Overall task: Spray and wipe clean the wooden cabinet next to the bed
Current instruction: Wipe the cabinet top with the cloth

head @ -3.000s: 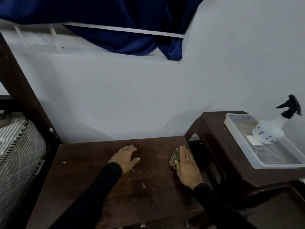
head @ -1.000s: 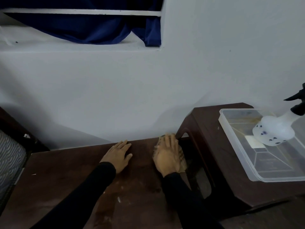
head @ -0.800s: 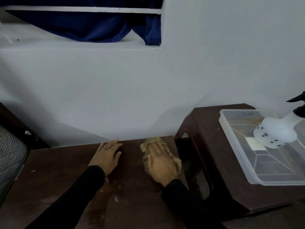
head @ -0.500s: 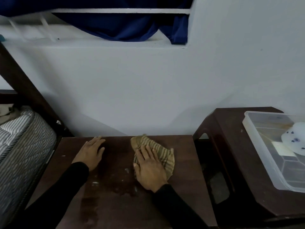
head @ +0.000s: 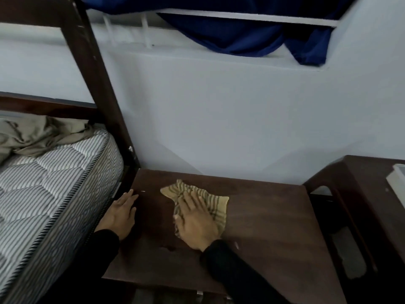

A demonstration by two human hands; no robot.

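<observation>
The dark wooden cabinet (head: 263, 233) stands against the white wall, right beside the bed. A tan striped cloth (head: 215, 202) lies on its top, left of the middle. My right hand (head: 195, 218) presses flat on the cloth, fingers spread and pointing toward the wall. My left hand (head: 120, 213) rests flat on the cabinet's left edge, by the mattress, holding nothing. A damp dark patch shows on the wood near my right wrist. The spray bottle is out of view.
A striped mattress (head: 50, 189) with a crumpled beige sheet (head: 39, 134) fills the left side, behind a dark bed post (head: 98, 84). A second dark wooden stand (head: 361, 194) sits to the right, with a clear plastic tray's corner (head: 397, 181) on it. A blue curtain (head: 252, 34) hangs above.
My right hand has slid the cloth leftward from the cabinet's right rear corner to left of middle. My left hand has moved to the left edge. The view has swung left; the spray bottle is gone from it.
</observation>
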